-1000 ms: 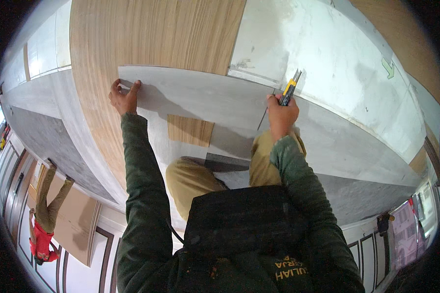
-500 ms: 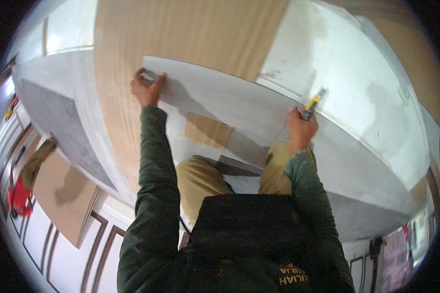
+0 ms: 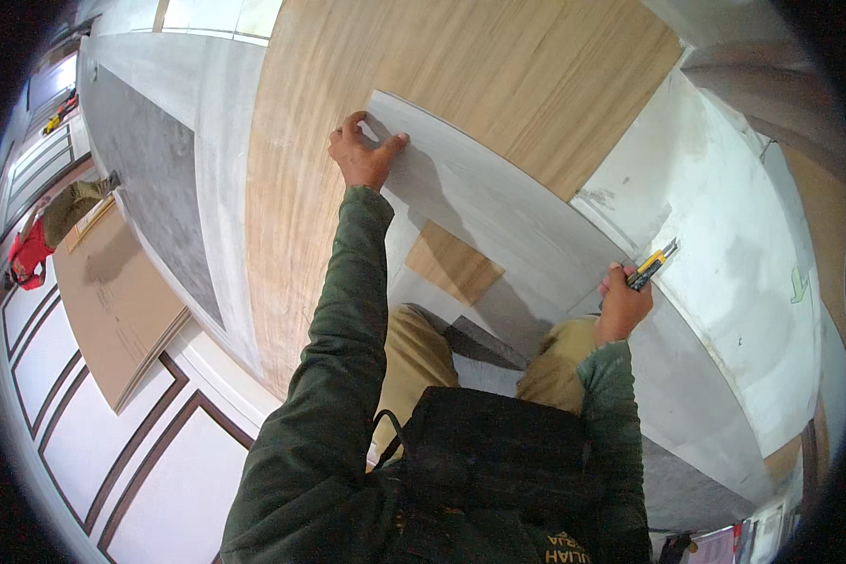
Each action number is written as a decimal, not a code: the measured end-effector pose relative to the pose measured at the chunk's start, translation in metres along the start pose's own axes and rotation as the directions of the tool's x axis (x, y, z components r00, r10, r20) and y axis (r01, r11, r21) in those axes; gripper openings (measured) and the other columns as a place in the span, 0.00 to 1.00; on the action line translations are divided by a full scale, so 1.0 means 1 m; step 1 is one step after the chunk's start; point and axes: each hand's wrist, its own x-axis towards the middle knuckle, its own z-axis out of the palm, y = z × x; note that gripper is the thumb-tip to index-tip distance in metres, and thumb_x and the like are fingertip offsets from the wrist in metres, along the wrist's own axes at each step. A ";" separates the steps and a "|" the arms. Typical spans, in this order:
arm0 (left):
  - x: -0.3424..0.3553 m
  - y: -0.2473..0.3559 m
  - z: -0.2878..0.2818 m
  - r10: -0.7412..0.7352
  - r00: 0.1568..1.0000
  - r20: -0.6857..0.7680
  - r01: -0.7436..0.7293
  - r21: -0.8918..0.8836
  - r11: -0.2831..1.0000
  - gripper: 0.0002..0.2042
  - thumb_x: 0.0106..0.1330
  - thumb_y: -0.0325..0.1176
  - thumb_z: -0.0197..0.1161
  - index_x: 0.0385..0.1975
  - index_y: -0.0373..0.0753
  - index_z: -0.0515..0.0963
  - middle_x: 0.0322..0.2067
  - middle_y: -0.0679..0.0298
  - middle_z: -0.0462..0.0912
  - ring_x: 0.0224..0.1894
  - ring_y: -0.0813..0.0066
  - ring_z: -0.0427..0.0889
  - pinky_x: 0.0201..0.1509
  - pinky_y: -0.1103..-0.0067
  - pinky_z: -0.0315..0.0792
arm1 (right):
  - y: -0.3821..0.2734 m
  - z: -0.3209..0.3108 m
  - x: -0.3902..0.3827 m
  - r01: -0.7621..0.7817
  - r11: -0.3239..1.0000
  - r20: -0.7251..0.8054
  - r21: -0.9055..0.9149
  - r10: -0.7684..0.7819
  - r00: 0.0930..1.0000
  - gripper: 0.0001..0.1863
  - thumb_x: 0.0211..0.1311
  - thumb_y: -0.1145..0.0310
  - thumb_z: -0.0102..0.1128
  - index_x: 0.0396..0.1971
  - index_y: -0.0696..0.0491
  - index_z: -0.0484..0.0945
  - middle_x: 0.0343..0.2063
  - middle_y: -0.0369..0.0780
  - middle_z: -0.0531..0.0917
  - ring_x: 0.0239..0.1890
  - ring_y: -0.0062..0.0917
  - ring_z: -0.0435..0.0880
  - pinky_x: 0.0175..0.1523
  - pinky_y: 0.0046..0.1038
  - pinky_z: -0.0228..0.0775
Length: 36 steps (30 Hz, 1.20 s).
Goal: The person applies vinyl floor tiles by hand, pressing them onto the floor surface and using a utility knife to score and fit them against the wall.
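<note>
My left hand grips the end of a long grey plank near its top corner, thumb and fingers curled over the edge. My right hand holds a yellow and black utility knife, blade pointing up and right, at the plank's far edge beside a white floor surface. Beyond the plank lie wood-pattern planks. A rectangular wood-pattern patch shows between the plank and my knees, among grey pieces.
At left, a dark grey floor strip borders pale planks. A co-worker in red is beside large stacked brown boards and white panels with dark borders. A curved brown edge runs along the far right.
The whole view has swung, so both my hands and the plank appear farther right and the plank more slanted. My right hand still holds the knife; the co-worker looks lower in posture.
</note>
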 end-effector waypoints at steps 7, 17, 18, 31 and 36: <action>0.001 -0.001 0.003 0.030 0.999 -0.044 -0.031 -0.009 0.999 0.35 0.38 0.41 0.81 0.50 0.44 0.74 0.45 0.53 0.71 0.52 0.53 0.69 0.57 0.62 0.66 | 0.004 -0.001 0.004 0.044 0.998 0.002 0.036 -0.044 0.999 0.10 0.52 0.76 0.67 0.29 0.55 0.72 0.19 0.36 0.77 0.18 0.20 0.76 0.21 0.23 0.72; 0.000 0.004 0.002 0.015 1.000 -0.019 -0.015 -0.003 1.000 0.35 0.37 0.41 0.80 0.50 0.44 0.74 0.46 0.53 0.69 0.54 0.52 0.65 0.58 0.61 0.65 | -0.004 0.000 -0.001 0.004 0.999 -0.017 0.050 -0.003 1.000 0.11 0.52 0.76 0.67 0.29 0.55 0.71 0.20 0.37 0.77 0.19 0.20 0.76 0.22 0.22 0.70; 0.000 0.003 0.002 0.025 0.999 -0.029 -0.025 0.010 1.000 0.35 0.37 0.41 0.80 0.50 0.44 0.74 0.46 0.53 0.69 0.54 0.52 0.65 0.58 0.61 0.65 | -0.002 0.000 0.000 0.009 0.999 -0.011 0.042 -0.008 1.000 0.11 0.52 0.76 0.67 0.29 0.55 0.71 0.20 0.37 0.77 0.19 0.20 0.76 0.22 0.22 0.70; 0.000 0.009 -0.002 -0.020 0.999 0.035 0.019 0.024 1.000 0.35 0.41 0.41 0.80 0.53 0.45 0.72 0.49 0.54 0.67 0.56 0.52 0.63 0.61 0.60 0.65 | 0.003 -0.002 0.003 0.029 0.998 0.026 0.061 -0.031 0.999 0.11 0.54 0.74 0.66 0.30 0.55 0.70 0.23 0.37 0.79 0.20 0.19 0.75 0.22 0.21 0.71; 0.001 0.008 -0.002 -0.010 1.000 0.026 0.009 0.034 0.999 0.36 0.40 0.41 0.80 0.53 0.45 0.72 0.49 0.54 0.67 0.56 0.51 0.63 0.61 0.60 0.65 | 0.000 -0.002 0.001 0.027 0.998 0.035 0.050 -0.029 0.999 0.11 0.54 0.74 0.67 0.30 0.54 0.70 0.23 0.36 0.78 0.21 0.19 0.76 0.23 0.21 0.71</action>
